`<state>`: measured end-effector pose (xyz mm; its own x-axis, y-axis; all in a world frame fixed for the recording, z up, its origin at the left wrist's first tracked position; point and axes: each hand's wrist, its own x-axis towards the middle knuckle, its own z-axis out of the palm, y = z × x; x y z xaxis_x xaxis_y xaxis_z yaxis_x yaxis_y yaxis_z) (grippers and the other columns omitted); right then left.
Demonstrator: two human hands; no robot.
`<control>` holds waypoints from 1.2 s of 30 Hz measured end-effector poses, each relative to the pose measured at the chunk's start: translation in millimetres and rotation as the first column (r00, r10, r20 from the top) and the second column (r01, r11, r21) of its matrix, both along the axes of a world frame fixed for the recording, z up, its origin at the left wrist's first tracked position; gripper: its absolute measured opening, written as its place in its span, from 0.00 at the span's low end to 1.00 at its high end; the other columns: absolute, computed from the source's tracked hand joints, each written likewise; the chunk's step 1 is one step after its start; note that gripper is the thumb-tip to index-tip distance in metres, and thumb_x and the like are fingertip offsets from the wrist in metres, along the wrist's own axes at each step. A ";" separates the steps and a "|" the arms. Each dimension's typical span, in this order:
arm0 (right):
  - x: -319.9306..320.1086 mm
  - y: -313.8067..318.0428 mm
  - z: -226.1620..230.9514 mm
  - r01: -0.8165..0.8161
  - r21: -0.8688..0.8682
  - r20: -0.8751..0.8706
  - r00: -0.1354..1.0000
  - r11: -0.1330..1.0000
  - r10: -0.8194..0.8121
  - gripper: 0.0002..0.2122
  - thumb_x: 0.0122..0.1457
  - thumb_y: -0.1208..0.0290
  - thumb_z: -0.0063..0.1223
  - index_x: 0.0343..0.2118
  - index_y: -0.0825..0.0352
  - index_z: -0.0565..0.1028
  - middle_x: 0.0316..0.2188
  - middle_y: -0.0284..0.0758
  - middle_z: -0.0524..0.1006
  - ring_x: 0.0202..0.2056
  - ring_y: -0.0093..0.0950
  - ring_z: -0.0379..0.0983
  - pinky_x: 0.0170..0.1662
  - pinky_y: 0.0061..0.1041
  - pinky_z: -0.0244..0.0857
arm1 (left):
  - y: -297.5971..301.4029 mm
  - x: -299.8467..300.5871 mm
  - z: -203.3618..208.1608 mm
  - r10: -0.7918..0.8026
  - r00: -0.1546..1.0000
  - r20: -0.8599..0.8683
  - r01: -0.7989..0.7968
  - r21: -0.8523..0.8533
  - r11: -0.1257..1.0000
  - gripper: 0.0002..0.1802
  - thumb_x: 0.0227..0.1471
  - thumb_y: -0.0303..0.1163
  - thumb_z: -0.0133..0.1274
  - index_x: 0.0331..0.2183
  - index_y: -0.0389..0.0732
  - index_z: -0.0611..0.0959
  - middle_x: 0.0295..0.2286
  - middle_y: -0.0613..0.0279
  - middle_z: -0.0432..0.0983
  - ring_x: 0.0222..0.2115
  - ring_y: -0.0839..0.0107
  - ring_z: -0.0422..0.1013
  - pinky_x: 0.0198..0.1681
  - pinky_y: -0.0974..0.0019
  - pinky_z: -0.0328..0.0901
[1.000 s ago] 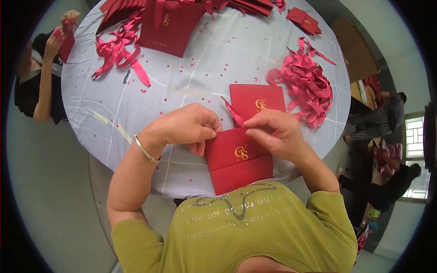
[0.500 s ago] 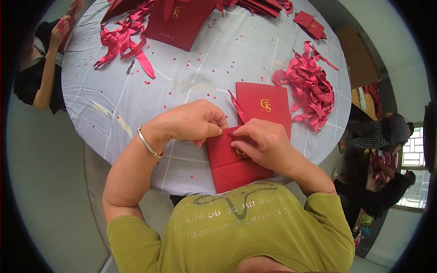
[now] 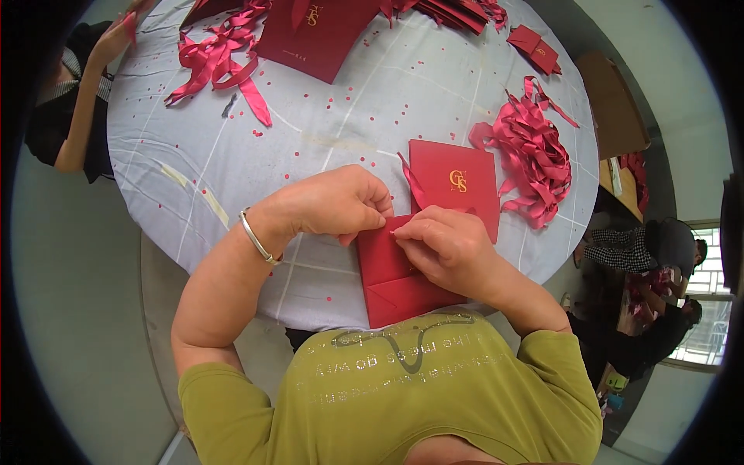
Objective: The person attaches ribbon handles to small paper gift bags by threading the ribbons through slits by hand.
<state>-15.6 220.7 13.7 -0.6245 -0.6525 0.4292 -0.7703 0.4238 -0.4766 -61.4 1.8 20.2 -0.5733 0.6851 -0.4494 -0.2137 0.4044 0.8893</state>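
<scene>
A folded red paper gift bag (image 3: 387,291) lies flat at the table's near edge, against my shirt. My left hand (image 3: 346,203), with a silver bangle on the wrist, pinches the bag's upper left edge between thumb and fingers. Just beside it, my right hand (image 3: 448,242) is closed over the bag's upper part, fingertips pressed together. Whatever sits in that right pinch is too small to make out. Beyond my hands lies another red gift bag (image 3: 442,167) with a gold emblem, and a loose pink-red ribbon (image 3: 411,180) along its left side.
A heap of ribbons (image 3: 535,155) lies to the right on the round cloth-covered table (image 3: 186,147). More ribbons (image 3: 217,66), a large red bag (image 3: 314,39) and small red bags (image 3: 535,50) lie farther off. Another person (image 3: 77,101) works at the left; others are at the right.
My right fingers have drawn in tighter, covering the emblem on the near bag. My left hand stays at the bag's edge. The whole view has shifted slightly.
</scene>
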 end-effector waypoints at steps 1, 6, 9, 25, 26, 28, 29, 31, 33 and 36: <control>0.3 -0.7 0.2 -0.002 0.002 0.000 1.000 1.000 0.002 0.08 0.45 0.79 0.62 0.30 0.66 0.76 0.24 0.34 0.74 0.24 0.31 0.74 0.25 0.28 0.68 | 0.0 0.3 -0.6 0.002 1.000 0.000 -0.002 0.002 1.000 0.04 0.53 0.24 0.51 0.30 0.36 0.81 0.17 0.70 0.70 0.14 0.82 0.64 0.17 0.74 0.58; 3.7 -5.7 7.4 0.030 0.086 -0.027 0.999 0.996 -0.028 0.07 0.46 0.79 0.61 0.28 0.67 0.75 0.22 0.34 0.73 0.23 0.32 0.73 0.24 0.28 0.68 | 0.4 0.9 -3.8 0.008 0.999 -0.053 -0.007 0.013 1.000 0.07 0.48 0.24 0.49 0.29 0.33 0.81 0.17 0.65 0.72 0.14 0.78 0.67 0.19 0.71 0.62; 5.5 -8.9 8.8 0.055 0.132 0.013 0.998 0.990 -0.057 0.05 0.47 0.78 0.59 0.25 0.68 0.73 0.22 0.35 0.73 0.23 0.33 0.73 0.23 0.30 0.68 | 0.6 1.2 -4.2 0.018 0.998 -0.066 -0.017 0.018 1.000 0.08 0.47 0.23 0.49 0.28 0.32 0.81 0.17 0.63 0.73 0.14 0.78 0.67 0.19 0.70 0.62; -11.9 -27.0 30.7 0.038 0.233 0.362 0.924 0.972 -0.123 0.02 0.45 0.79 0.51 0.22 0.72 0.75 0.21 0.47 0.76 0.23 0.45 0.75 0.27 0.40 0.70 | 1.0 3.6 -4.8 0.059 0.997 -0.057 -0.058 0.015 0.998 0.04 0.51 0.24 0.52 0.27 0.36 0.81 0.16 0.70 0.71 0.13 0.81 0.63 0.17 0.73 0.57; -5.3 -27.6 26.6 0.039 0.234 0.362 0.924 0.971 -0.124 0.02 0.45 0.79 0.51 0.22 0.72 0.75 0.21 0.47 0.76 0.23 0.45 0.75 0.27 0.40 0.70 | 1.9 2.6 -6.2 0.038 0.997 -0.066 -0.037 0.010 0.999 0.04 0.51 0.24 0.52 0.27 0.36 0.81 0.16 0.70 0.71 0.14 0.81 0.63 0.17 0.73 0.57; 7.0 -30.6 17.1 0.130 0.403 0.072 0.982 0.906 -0.173 0.05 0.47 0.78 0.58 0.28 0.69 0.77 0.23 0.43 0.78 0.26 0.40 0.77 0.28 0.33 0.70 | 3.2 2.4 -9.1 0.013 0.997 -0.074 -0.012 0.003 1.000 0.04 0.51 0.24 0.52 0.27 0.36 0.81 0.16 0.70 0.71 0.14 0.81 0.63 0.17 0.73 0.57; 7.7 -31.2 17.8 0.122 0.451 0.054 0.985 0.884 -0.163 0.06 0.46 0.76 0.61 0.28 0.68 0.77 0.24 0.43 0.78 0.26 0.39 0.78 0.27 0.30 0.70 | 3.6 3.1 -10.6 0.013 0.996 -0.092 -0.013 -0.008 1.000 0.04 0.51 0.24 0.52 0.27 0.36 0.81 0.17 0.69 0.71 0.14 0.81 0.63 0.17 0.73 0.57; -3.9 -26.2 20.4 0.075 0.342 0.212 0.965 0.937 -0.155 0.06 0.47 0.76 0.61 0.28 0.68 0.77 0.23 0.43 0.78 0.26 0.39 0.77 0.27 0.30 0.70 | 3.1 4.0 -10.6 0.010 0.994 -0.108 -0.013 -0.023 1.000 0.04 0.51 0.23 0.52 0.28 0.36 0.81 0.17 0.69 0.71 0.14 0.81 0.63 0.17 0.73 0.58; -17.2 -21.7 22.2 0.068 0.220 0.499 0.849 0.973 -0.172 0.07 0.47 0.75 0.64 0.28 0.67 0.77 0.23 0.41 0.78 0.24 0.38 0.77 0.27 0.30 0.69 | 1.4 5.0 -9.2 0.035 0.997 -0.066 -0.034 0.019 0.999 0.04 0.51 0.23 0.51 0.29 0.36 0.81 0.18 0.69 0.72 0.14 0.81 0.63 0.17 0.72 0.59; -21.2 -19.8 24.8 0.011 0.300 0.413 0.900 0.954 -0.140 0.08 0.47 0.70 0.64 0.27 0.67 0.76 0.24 0.41 0.79 0.28 0.41 0.77 0.31 0.37 0.69 | 2.0 5.1 -10.5 0.004 0.993 -0.117 -0.007 -0.019 1.000 0.04 0.51 0.23 0.51 0.29 0.36 0.81 0.18 0.68 0.72 0.15 0.81 0.65 0.18 0.72 0.60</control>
